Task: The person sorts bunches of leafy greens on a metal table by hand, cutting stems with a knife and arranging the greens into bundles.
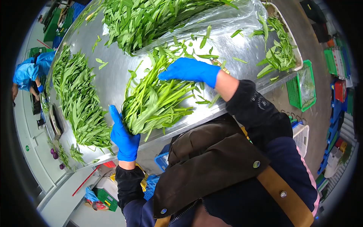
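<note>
A loose bunch of water spinach (159, 102), with long green stems and narrow leaves, lies on the metal table in front of me. My left hand (126, 138), in a blue glove, cups the bunch at its lower left; the thumb points up and the fingers go out of sight beneath the leaves. My right hand (191, 72), also gloved in blue, reaches over the upper right of the bunch. Its fingers are stretched out and close together, their tips at the stems. Whether the right fingers touch the stems is hard to see.
A big heap of greens (140, 22) rests beside clear plastic sheeting (227, 19) at the table's far side. Another pile (79, 98) runs along the left. A white tray (291, 38) with greens sits right, near a green crate (302, 87). A person (32, 72) in blue stands far left.
</note>
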The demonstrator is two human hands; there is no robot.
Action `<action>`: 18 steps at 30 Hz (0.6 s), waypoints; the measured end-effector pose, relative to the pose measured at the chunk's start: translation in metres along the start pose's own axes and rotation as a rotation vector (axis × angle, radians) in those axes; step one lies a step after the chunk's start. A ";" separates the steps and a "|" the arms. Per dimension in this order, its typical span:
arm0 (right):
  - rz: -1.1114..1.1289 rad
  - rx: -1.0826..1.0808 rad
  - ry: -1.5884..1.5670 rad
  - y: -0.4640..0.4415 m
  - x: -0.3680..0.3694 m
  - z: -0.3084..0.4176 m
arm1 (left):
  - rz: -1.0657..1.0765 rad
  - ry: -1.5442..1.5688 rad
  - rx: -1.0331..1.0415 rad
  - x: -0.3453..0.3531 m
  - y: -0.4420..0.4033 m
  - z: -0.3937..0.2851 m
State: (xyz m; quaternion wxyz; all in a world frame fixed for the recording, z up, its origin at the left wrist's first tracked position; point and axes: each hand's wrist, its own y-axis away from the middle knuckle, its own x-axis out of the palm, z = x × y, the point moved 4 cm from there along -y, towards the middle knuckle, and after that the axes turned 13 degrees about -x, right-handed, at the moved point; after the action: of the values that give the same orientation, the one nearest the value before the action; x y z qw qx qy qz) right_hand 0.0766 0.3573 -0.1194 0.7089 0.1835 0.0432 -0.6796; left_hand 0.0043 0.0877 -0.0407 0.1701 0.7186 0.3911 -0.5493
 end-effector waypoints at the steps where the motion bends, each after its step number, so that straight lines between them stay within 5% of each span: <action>1: 0.002 0.002 -0.243 -0.001 0.005 0.003 | 0.001 0.001 0.004 -0.001 0.000 -0.001; 3: -0.238 -0.156 -0.668 -0.013 -0.004 -0.042 | -0.041 -0.042 0.040 -0.005 0.001 -0.004; 5: -0.604 0.029 -1.027 0.002 -0.040 -0.065 | -0.004 0.066 -0.043 -0.008 0.007 0.002; 7: -0.287 -0.122 -0.409 0.011 -0.035 -0.038 | -0.012 0.049 -0.038 -0.010 0.007 0.002; 10: -0.066 0.007 0.218 0.013 0.014 0.023 | -0.053 -0.041 0.020 -0.004 0.007 -0.001; 11: -0.110 -0.194 0.409 0.010 0.031 0.037 | -0.048 -0.040 0.026 -0.004 0.007 -0.003; 15: -0.277 -0.363 0.334 -0.009 0.037 -0.001 | -0.023 -0.100 0.047 -0.004 0.010 -0.005; 16: -0.455 -0.273 0.469 -0.011 0.019 -0.030 | -0.029 -0.052 0.024 -0.005 0.012 -0.004; 18: -0.378 -0.120 0.149 -0.008 -0.011 -0.065 | -0.012 0.003 -0.044 -0.009 0.018 0.001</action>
State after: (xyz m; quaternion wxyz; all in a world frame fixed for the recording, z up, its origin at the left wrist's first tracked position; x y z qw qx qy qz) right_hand 0.0799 0.3888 -0.1783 0.5736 0.1791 0.1695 -0.7812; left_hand 0.0161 0.0720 -0.0362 0.1819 0.7132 0.4076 -0.5405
